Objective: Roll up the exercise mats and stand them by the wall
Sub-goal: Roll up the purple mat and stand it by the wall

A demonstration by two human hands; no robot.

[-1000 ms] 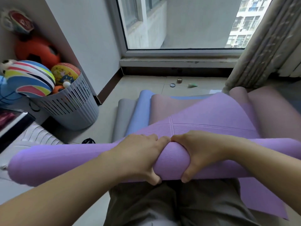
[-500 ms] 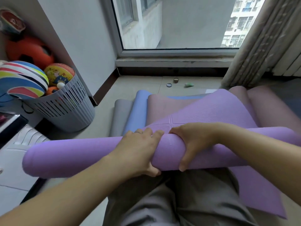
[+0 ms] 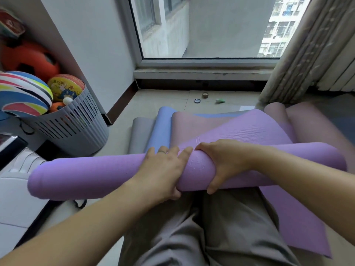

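A purple exercise mat [image 3: 92,177] is partly rolled into a long tube lying across my lap, and its loose end stretches away toward the window. My left hand [image 3: 163,171] wraps over the middle of the roll, fingers spread on top. Right beside it, my right hand [image 3: 222,162] grips the roll with the thumb underneath. Under the purple mat lie a pink mat [image 3: 194,127], a blue mat [image 3: 160,129] and a grey mat [image 3: 140,131], flat on the floor with curled far ends.
A grey slatted basket [image 3: 76,127] full of balls stands at the left by the white wall [image 3: 92,45]. Small items [image 3: 205,95] lie on the tiles under the window. A curtain [image 3: 299,54] hangs at the right. White furniture [image 3: 17,181] sits at the lower left.
The roll has turned forward and grown a little, moving up toward the window. My left hand's fingers have spread over the top of the roll.
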